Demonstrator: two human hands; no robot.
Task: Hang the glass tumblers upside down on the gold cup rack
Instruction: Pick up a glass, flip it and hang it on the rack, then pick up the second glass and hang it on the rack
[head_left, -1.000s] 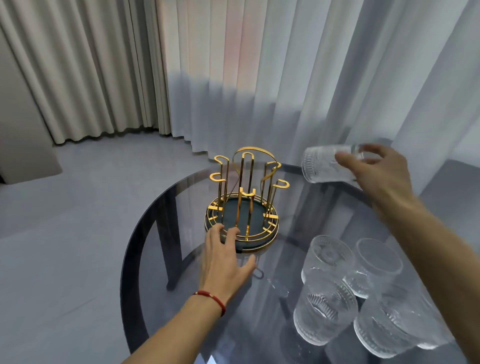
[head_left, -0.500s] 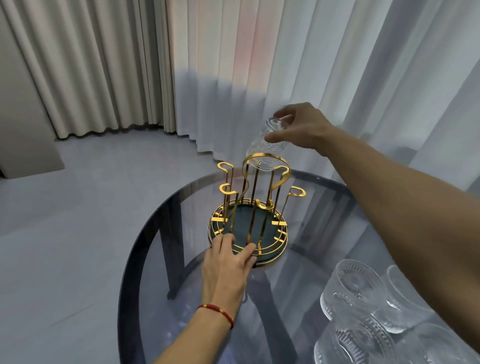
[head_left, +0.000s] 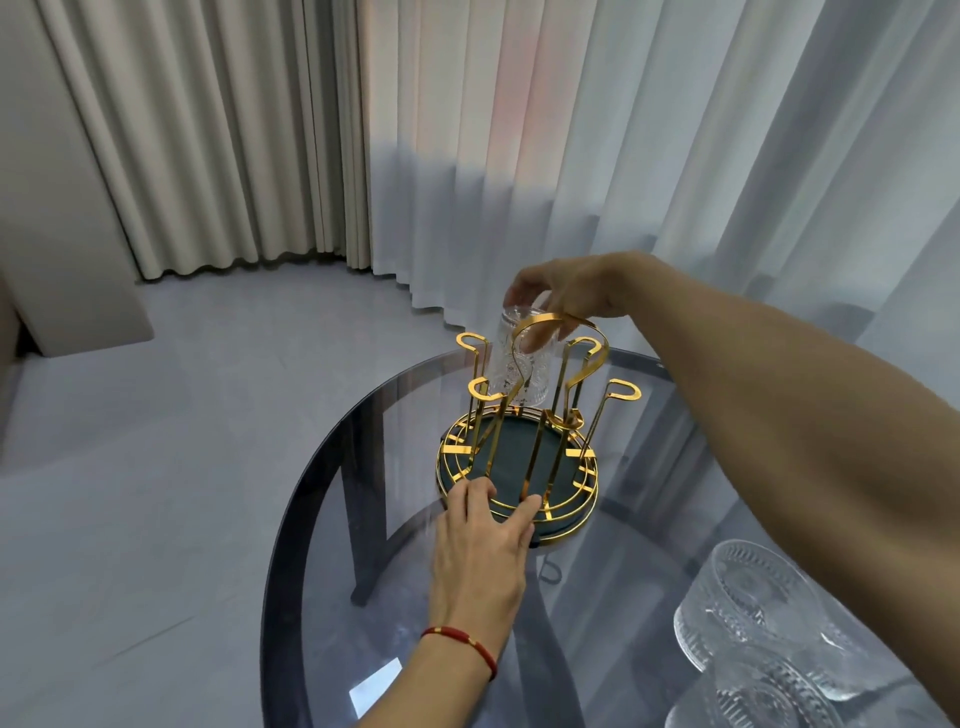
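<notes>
R hand (head_left: 566, 293) lowers tumbler (head_left: 519, 364) onto rack (head_left: 519, 467) (no labels)

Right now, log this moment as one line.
right hand: lowering inverted tumbler onto rack peg | left hand: steadying base | spare tumblers: on table

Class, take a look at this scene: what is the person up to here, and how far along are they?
The person is loading glass tumblers onto a gold cup rack on a round glass table. The right hand grips one tumbler by its base, upside down, at a far peg of the rack. The left hand rests on the rack's near rim. More tumblers stand on the table at lower right, not yet hung.
</notes>
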